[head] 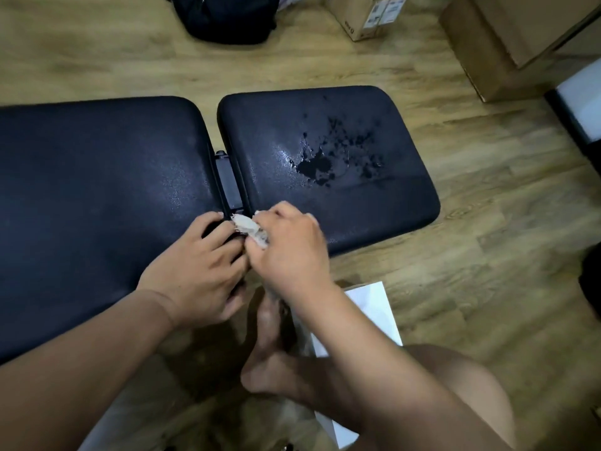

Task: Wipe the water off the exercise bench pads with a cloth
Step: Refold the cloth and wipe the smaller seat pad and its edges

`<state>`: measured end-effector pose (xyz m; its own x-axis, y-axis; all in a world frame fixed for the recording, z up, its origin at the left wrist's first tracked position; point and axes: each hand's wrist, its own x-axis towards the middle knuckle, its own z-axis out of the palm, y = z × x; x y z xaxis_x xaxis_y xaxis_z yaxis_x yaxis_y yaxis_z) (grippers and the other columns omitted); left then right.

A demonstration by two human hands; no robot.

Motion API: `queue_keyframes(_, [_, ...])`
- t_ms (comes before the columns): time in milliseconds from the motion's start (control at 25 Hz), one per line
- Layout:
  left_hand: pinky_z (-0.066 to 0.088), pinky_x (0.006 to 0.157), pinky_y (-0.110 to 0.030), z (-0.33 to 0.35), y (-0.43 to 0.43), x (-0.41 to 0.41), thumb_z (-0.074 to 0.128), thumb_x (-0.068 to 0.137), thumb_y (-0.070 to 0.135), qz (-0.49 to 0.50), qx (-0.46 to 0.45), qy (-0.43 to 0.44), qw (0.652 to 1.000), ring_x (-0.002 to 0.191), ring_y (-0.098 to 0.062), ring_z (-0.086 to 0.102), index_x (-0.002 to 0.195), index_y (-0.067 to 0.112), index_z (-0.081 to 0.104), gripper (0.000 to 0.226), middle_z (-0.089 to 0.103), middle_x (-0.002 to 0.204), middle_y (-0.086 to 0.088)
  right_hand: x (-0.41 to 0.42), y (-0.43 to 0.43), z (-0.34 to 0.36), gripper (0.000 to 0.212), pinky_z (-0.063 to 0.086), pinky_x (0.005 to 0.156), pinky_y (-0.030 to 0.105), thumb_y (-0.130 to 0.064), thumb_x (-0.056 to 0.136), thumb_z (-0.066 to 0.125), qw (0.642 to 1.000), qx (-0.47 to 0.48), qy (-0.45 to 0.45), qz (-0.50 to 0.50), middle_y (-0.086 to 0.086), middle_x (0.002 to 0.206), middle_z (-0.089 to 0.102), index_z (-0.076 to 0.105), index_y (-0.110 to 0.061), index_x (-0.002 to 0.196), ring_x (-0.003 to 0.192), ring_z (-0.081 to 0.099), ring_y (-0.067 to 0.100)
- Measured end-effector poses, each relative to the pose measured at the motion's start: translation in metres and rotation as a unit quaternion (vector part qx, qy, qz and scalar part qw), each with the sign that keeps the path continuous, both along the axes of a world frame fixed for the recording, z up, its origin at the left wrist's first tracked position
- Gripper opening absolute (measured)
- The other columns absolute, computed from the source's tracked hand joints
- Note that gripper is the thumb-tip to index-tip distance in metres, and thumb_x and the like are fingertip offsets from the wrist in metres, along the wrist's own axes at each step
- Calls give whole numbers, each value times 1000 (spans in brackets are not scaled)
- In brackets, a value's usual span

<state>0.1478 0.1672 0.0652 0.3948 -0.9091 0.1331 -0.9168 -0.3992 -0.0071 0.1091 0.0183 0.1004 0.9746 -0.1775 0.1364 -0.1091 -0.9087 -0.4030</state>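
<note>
Black padding makes up both surfaces to be dried: a long pad [97, 190] at the left and a shorter seat pad [374, 216] at the right, split by a narrow gap where a dark hinge bracket [229, 180] shows. The water [317, 166] sits on the seat pad, a pooled blotch near its middle with smaller drops scattered toward the far right corner, plus a thin wet sheen just left of the pool. None of it looks smeared or wiped, so by my reading the real drying has not yet begun on this pad. The long pad appears matte and free of puddles, though fine droplets would be hard to make out at this sharpness. Both hands work at the near edge, right at the gap. The right hand [289, 252] has its fingers curled around a small, crumpled whitish cloth [250, 227], bunched rather than spread flat. The left hand [192, 275] lies with fingers spread and fairly straight on the near corner of the long pad, fingertips just beside the cloth, holding nothing. What remains, as I judge it, is nearly everything: carry the cloth across the seat pad to the pool, soak it up, then chase the outlying drops.
</note>
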Motion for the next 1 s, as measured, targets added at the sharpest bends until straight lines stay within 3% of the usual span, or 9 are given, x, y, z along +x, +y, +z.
queue_keyframes(120, [35,104,-53,0,1,0,52,80,40,2,6,1,1000,107,-37,58,97,9,66,38,66,99,-12,2,-79,-6,31,53,66,35,-35,73,54,991,16,24,-129,6,81,67,73,-18,91,73,64,28])
queue_keyframes(240, [35,105,-54,1,1,-1,51,81,40,-1,11,3,1000,107,-37,57,99,9,64,38,66,99,-13,-2,-196,3,36,53,71,35,-36,76,52,937,-34,30,-346,15,80,70,71,-11,93,77,67,32])
queue_keyframes(320, [35,105,-54,1,1,0,51,81,40,2,17,1,1000,108,-38,57,102,8,65,41,66,101,-14,-3,-230,7,33,51,75,36,-33,80,54,909,-38,44,-413,24,82,68,71,-5,89,83,66,38])
queue_keyframes(440, [34,105,-54,1,1,-1,49,82,43,5,27,7,1000,109,-38,56,105,9,65,44,66,104,-15,3,-178,8,28,46,68,30,-27,80,55,927,-10,19,-374,18,79,71,73,-8,90,75,64,33])
queue_keyframes(560, [35,104,-55,0,2,1,52,81,45,-1,34,1,999,108,-39,56,105,7,65,46,66,103,-15,9,-59,-2,26,45,59,31,-29,75,54,984,28,8,-176,7,74,68,72,-13,84,65,62,28])
queue_keyframes(640, [37,104,-55,0,1,1,56,78,44,-2,29,-1,1000,106,-39,57,104,5,65,48,66,103,-18,7,-4,-1,21,48,60,33,-29,75,58,998,21,6,-50,5,80,66,71,-15,84,69,61,29])
queue_keyframes(680, [38,103,-55,1,1,1,55,78,44,-1,27,-1,1000,105,-39,57,105,5,64,48,65,104,-18,8,-6,-2,19,49,60,34,-29,75,60,999,28,-2,-37,4,82,65,71,-16,85,71,61,29])
queue_keyframes(840, [37,103,-54,-1,2,-1,54,79,44,7,28,-5,1000,118,-39,54,130,10,53,62,57,128,-20,-2,-119,-7,22,48,64,37,-31,77,57,981,-38,2,-193,8,83,61,68,-14,86,73,58,30])
queue_keyframes(1000, [35,105,-56,-1,3,2,53,81,44,6,34,-1,999,131,-39,46,141,14,47,67,45,147,-19,5,-195,-3,39,55,69,41,-34,73,41,916,-60,33,-396,19,81,64,67,-8,88,75,63,39])
